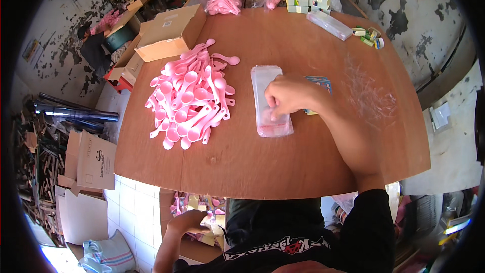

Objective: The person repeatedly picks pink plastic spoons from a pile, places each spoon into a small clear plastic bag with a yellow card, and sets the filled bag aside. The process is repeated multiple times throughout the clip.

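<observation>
At six o'clock, below the worktop edge, the left hand dips into a box of pink items, its fingers curled; what they grip is unclear. Farther out, the right hand presses bent fingers onto a clear plastic bag. At nine o'clock of it lies a pile of pink spoons.

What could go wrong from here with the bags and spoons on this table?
The right hand presses only one end of the clear bag stack, so several slippery bags may lift together. The pink spoon pile is loosely heaped and could slide. The left hand is below the table edge, so it cannot steady either.
</observation>
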Demonstrator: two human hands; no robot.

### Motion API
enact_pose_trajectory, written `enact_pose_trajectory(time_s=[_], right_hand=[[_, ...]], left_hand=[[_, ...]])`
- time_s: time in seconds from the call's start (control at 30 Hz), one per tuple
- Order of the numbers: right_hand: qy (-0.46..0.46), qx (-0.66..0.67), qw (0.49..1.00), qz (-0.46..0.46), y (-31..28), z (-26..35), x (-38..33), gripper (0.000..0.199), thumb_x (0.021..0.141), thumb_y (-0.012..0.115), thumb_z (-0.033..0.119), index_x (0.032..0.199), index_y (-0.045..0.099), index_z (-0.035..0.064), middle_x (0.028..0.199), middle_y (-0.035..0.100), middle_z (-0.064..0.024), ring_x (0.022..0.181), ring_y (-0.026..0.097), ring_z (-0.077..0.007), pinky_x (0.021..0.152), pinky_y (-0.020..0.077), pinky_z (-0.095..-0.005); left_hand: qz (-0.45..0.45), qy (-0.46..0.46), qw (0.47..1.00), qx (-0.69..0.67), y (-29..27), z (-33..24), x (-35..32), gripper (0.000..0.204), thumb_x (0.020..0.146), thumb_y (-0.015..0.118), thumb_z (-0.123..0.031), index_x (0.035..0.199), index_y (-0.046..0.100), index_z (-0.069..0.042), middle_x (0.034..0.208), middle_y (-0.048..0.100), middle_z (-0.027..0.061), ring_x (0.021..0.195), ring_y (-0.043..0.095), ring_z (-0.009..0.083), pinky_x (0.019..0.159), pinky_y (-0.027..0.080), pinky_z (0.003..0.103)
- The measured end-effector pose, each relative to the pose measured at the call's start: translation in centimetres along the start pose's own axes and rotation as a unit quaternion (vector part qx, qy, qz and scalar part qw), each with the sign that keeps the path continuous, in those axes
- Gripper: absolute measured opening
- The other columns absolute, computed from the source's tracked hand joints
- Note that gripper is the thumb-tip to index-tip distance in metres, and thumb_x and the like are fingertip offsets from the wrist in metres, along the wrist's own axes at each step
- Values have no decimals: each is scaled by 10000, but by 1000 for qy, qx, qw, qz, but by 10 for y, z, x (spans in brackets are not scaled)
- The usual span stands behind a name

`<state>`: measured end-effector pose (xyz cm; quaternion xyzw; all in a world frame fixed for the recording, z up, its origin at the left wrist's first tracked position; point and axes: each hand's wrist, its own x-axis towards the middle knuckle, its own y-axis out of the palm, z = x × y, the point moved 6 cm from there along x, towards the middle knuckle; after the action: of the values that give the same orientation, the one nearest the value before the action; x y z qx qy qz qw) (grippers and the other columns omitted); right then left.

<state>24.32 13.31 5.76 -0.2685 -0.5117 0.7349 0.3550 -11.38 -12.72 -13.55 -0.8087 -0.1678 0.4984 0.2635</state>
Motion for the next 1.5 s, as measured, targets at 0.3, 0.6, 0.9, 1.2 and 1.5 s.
enact_pose_trajectory(time_s=[0.3, 0.6, 0.9, 1.2, 1.5], right_hand=[[-26, 33, 996, 74, 18, -5, 6, 119, 745, 705, 107, 838, 746, 46, 794, 718, -113, 752, 680, -239, 675, 512, -384], [-80, 178, 981, -2, -30, -21, -9, 122, 815, 709, 70, 887, 730, -26, 780, 720, -113, 702, 676, -188, 656, 518, -332], [-90, 180, 965, -166, -83, -1, -45, 137, 805, 742, 120, 876, 733, 3, 739, 702, -103, 651, 630, -151, 620, 487, -316], [16, -3, 996, -83, -21, -49, -115, 351, 730, 813, 119, 1030, 669, 6, 1077, 656, -171, 989, 639, -350, 832, 514, -428], [22, 27, 997, -65, -28, -66, -124, 189, 815, 732, 88, 968, 684, -11, 919, 695, -125, 869, 662, -274, 793, 509, -389]], left_hand=[[-152, 298, 941, -42, -224, -184, -25, 135, 907, 675, -145, 1020, 675, -72, 753, 687, 104, 591, 658, 212, 533, 485, 337], [-321, 297, 887, 150, -291, -207, 83, 160, 848, 687, -179, 928, 675, -41, 706, 666, 159, 644, 669, 333, 602, 513, 438], [-445, 504, 728, -136, -361, -249, 85, 360, 819, 756, 35, 1129, 577, -7, 955, 661, 38, 936, 649, 147, 848, 506, 305], [-405, 494, 707, -305, -391, -236, 79, 325, 853, 714, 60, 1149, 590, 12, 1002, 729, 92, 863, 677, 94, 717, 535, 215], [-353, 480, 697, -399, -392, -230, 85, 303, 896, 689, 12, 1186, 599, 27, 989, 729, 116, 831, 683, 107, 730, 560, 234]])
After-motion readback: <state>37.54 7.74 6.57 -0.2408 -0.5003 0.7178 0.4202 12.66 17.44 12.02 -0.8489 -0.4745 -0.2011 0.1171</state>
